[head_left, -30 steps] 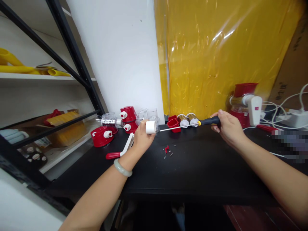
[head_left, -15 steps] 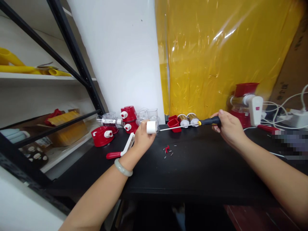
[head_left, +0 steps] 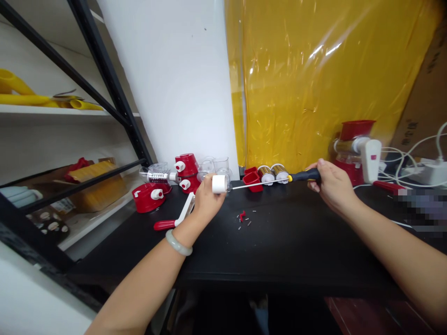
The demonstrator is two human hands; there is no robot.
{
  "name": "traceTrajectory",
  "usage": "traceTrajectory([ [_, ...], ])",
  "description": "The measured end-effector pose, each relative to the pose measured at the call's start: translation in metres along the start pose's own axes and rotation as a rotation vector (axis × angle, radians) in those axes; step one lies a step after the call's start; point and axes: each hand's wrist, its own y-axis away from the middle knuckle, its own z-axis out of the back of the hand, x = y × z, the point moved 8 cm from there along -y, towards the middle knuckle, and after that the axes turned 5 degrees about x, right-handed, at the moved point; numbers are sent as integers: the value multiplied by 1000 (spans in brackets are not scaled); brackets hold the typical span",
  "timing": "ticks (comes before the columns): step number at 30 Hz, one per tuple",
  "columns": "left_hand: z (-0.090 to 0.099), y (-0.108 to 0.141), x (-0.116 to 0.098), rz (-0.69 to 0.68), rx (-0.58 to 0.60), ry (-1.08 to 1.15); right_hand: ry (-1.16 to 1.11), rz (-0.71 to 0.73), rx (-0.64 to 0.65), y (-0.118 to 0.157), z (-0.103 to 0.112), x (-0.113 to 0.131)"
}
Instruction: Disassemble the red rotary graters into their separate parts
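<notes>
With our left hand [head_left: 206, 200] we are gripping a white cylindrical part [head_left: 219, 184], fingers closed around its far side, above the far middle of the black table [head_left: 279, 251]. With our right hand [head_left: 331, 179], we are gripping a screwdriver [head_left: 304, 175] by its dark handle, farther right. We are pointing its metal shaft leftward, almost level, with the tip at the right end of the white part; we cannot tell whether the tip is seated in anything.

For good control, we are probably wanting the shaft in line with whatever it is meeting, the white part braced firmly against turning, and pressure going straight along the shaft before any twist. With both hands raised off the table, we are risking a sideways slip toward the left fingers, so resting a wrist could be helping, and a light, even push seems safer than a hard one.

Below the shaft, a small red piece [head_left: 242, 216] is lying among several small metal pieces [head_left: 249, 223], where an elbow or sleeve could be scattering them. To the left of these, a white crank [head_left: 183, 214] is lying beside our left forearm. Beyond the shaft, red trays [head_left: 254, 186] and two metal drums [head_left: 266, 176] are standing on the far side.
</notes>
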Motion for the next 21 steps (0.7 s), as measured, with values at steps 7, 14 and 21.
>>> traceTrajectory([
  [7, 2, 0, -3, 0, 6, -23, -38, 9, 4, -1, -2, 0],
  [14, 2, -1, 0, 18, 4, -38, -346, -63, 28, -1, -10, 6],
  [21, 2, 0, 4, 28, -12, -44, -190, -61, 67, 0, -7, 3],
])
